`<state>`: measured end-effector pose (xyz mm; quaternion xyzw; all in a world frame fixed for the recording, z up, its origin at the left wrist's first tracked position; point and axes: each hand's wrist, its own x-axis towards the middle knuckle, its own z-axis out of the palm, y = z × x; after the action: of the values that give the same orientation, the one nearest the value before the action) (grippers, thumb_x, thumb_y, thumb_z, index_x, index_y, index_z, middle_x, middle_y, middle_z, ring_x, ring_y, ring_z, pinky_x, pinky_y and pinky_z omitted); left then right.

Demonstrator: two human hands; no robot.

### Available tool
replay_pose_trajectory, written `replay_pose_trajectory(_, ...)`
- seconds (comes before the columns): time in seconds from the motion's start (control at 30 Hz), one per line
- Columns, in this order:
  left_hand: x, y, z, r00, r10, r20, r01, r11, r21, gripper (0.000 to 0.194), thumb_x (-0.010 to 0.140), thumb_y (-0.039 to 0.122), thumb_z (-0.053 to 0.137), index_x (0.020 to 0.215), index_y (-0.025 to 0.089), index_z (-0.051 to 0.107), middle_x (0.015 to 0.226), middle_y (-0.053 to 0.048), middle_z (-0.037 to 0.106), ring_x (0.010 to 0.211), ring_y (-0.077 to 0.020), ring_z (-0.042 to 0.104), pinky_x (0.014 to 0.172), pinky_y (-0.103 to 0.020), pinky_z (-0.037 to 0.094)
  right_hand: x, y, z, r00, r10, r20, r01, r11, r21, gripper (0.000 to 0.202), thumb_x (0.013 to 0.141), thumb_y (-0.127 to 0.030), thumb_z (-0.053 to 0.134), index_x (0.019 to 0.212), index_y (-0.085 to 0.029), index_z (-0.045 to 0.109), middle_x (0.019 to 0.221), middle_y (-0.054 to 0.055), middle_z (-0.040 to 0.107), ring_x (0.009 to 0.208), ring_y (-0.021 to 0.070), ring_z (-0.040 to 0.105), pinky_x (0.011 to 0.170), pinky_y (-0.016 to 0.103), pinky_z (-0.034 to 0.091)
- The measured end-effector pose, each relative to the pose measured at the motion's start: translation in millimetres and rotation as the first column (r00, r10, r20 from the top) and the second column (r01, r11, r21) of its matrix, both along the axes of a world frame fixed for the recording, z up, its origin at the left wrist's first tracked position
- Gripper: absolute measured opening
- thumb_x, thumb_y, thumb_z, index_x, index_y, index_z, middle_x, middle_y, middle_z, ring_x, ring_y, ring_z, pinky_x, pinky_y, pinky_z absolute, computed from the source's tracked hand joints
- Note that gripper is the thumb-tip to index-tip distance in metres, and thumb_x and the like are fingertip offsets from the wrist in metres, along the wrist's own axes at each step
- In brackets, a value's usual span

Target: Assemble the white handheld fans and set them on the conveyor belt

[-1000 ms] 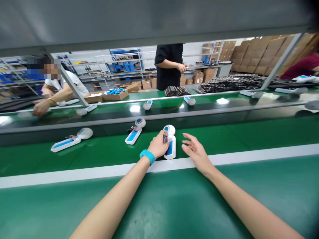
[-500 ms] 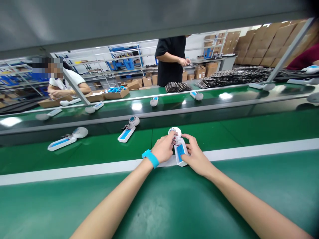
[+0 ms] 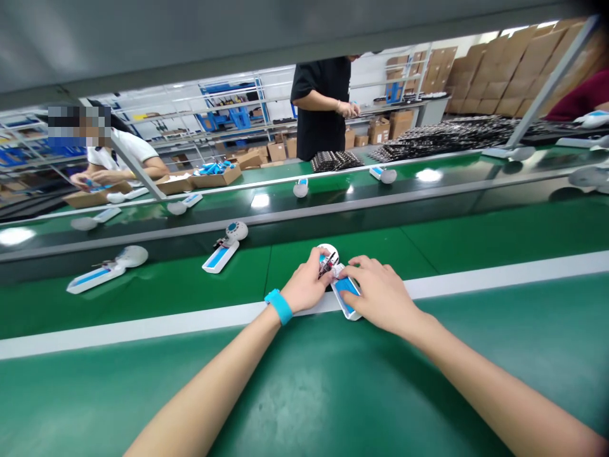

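Observation:
A white handheld device housing [image 3: 353, 313] with a round head and a blue panel in its handle lies tilted at the near edge of the green belt. My left hand [image 3: 307, 282], with a turquoise wristband, pinches a small dark wired part [image 3: 327, 264] at the housing's neck. My right hand [image 3: 378, 292] grips the handle, thumb over the blue panel and fingertips bent near the neck. Some wires there are hidden by my fingers. Left of my hands lie two similar open housings, a nearer one [image 3: 221, 256] and a farther one [image 3: 102, 277].
A white strip [image 3: 190, 322] edges the near green table [image 3: 304, 393]. Beyond a low rail, another belt carries several similar devices. Two people work across the line, near open cartons [image 3: 216, 180] and stacks of dark trays [image 3: 335, 161]. A slanted metal post [image 3: 552, 82] stands at right.
My left fingers have drawn back from the round head to the dark wired part at the neck. My right fingers have bent in toward the neck. The housings on the near belt have shifted left.

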<state>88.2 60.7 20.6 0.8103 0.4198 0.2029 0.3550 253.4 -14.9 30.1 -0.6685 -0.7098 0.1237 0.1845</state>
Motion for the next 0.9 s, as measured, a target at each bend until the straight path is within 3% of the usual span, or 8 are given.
replay_pose_trajectory(0.13, 6.0, -10.3, 3.6, 0.999, -0.005, -0.053, 0.007, 1.0, 0.022, 0.032, 0.093, 0.022, 0.049, 0.123, 0.023, 0.041, 0.102, -0.005, 0.066, 0.092, -0.0244, 0.065, 0.085, -0.038, 0.049, -5.8, -1.0, 18.2, 0.967, 0.071, 0.246, -0.076, 0.997, 0.01, 0.02, 0.091, -0.031, 0.063, 0.104, -0.025, 0.077, 0.122, 0.011, 0.063, 0.114, 0.0324, 0.053, 0.087, 0.045, 0.039)
replay_pose_trajectory(0.27, 11.0, -20.8, 8.5, 0.996, -0.067, -0.065, 0.069, 0.997, 0.036, 0.026, 0.095, 0.024, 0.044, 0.121, 0.021, 0.044, 0.105, -0.007, 0.066, 0.096, -0.0246, 0.064, 0.089, -0.038, 0.049, 0.9, 7.7, 22.2, 0.962, 0.129, 0.239, -0.133, 0.991, 0.002, 0.01, 0.088, -0.027, 0.069, 0.089, -0.026, 0.079, 0.105, 0.009, 0.064, 0.103, 0.0293, 0.053, 0.079, 0.041, 0.037)
replay_pose_trajectory(0.4, 10.6, -26.1, 16.7, 0.981, -0.107, -0.163, 0.121, 0.989, 0.082, 0.03, 0.099, 0.029, 0.038, 0.127, 0.021, 0.043, 0.106, -0.007, 0.066, 0.092, -0.0244, 0.065, 0.086, -0.039, 0.05, 15.3, 18.9, 3.7, 0.969, 0.235, 0.08, -0.241, 0.967, 0.08, 0.018, 0.091, -0.019, 0.063, 0.078, -0.022, 0.075, 0.095, 0.008, 0.062, 0.09, 0.0239, 0.05, 0.073, 0.037, 0.035)
replay_pose_trajectory(0.5, 4.4, -26.0, 24.9, 0.964, -0.155, -0.217, 0.186, 0.974, 0.132, 0.032, 0.103, 0.034, 0.032, 0.13, 0.023, 0.045, 0.119, -0.008, 0.066, 0.103, -0.0242, 0.064, 0.093, -0.04, 0.05, 19.9, 22.4, -16.1, 0.95, 0.296, -0.103, -0.278, 0.947, 0.159, 0.028, 0.096, -0.018, 0.052, 0.073, -0.02, 0.069, 0.088, 0.007, 0.062, 0.083, 0.0213, 0.049, 0.073, 0.037, 0.036)
replay_pose_trajectory(0.7, -9.3, -23.5, 27.6, 0.947, -0.285, -0.145, 0.306, 0.94, 0.151, 0.035, 0.104, 0.031, 0.035, 0.135, 0.022, 0.05, 0.134, -0.009, 0.062, 0.122, -0.0229, 0.059, 0.107, -0.039, 0.046, 17.0, 18.9, -36.5, 0.797, 0.317, -0.514, -0.243, 0.948, 0.208, 0.028, 0.094, -0.017, 0.05, 0.068, -0.019, 0.061, 0.083, 0.005, 0.062, 0.084, 0.0202, 0.055, 0.076, 0.035, 0.043)
replay_pose_trajectory(0.8, -14.0, -27.0, 21.4, 0.959, -0.252, -0.131, 0.275, 0.937, 0.214, 0.034, 0.102, 0.027, 0.042, 0.134, 0.021, 0.052, 0.137, -0.01, 0.06, 0.128, -0.0238, 0.055, 0.112, -0.041, 0.042, 15.7, 17.7, -38.9, 0.742, 0.271, -0.613, -0.203, 0.962, 0.181, 0.028, 0.093, -0.017, 0.05, 0.067, -0.019, 0.059, 0.076, 0.003, 0.057, 0.076, 0.0178, 0.056, 0.069, 0.031, 0.044)
replay_pose_trajectory(0.9, -18.1, -32.7, 15.1, 0.985, -0.151, -0.085, 0.167, 0.956, 0.24, 0.037, 0.101, 0.028, 0.048, 0.137, 0.02, 0.049, 0.132, -0.011, 0.063, 0.122, -0.0243, 0.059, 0.108, -0.041, 0.046, 13.7, 17.2, -39.1, 0.736, 0.25, -0.629, -0.199, 0.968, 0.152, 0.027, 0.094, -0.018, 0.049, 0.07, -0.018, 0.061, 0.076, 0.002, 0.057, 0.073, 0.0169, 0.057, 0.066, 0.03, 0.043)
